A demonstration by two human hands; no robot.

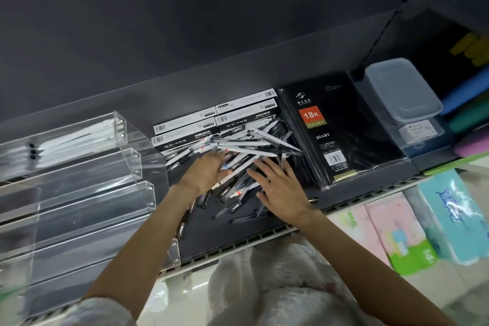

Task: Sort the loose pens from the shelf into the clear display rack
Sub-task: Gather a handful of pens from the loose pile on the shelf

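Centrally in the head view, loose pens [238,164] lie heaped on the dark shelf [238,233]; the left hand [206,172] curls over several, the right hand [280,190] rests flat with fingers spread, gripping nothing. At frame left stands the clear display rack [74,193].

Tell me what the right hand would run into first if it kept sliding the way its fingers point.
The right hand points up-left across the pile of loose pens it rests on, so more pens come first; beyond them, probably the white pen boxes, though depth is hard to judge.
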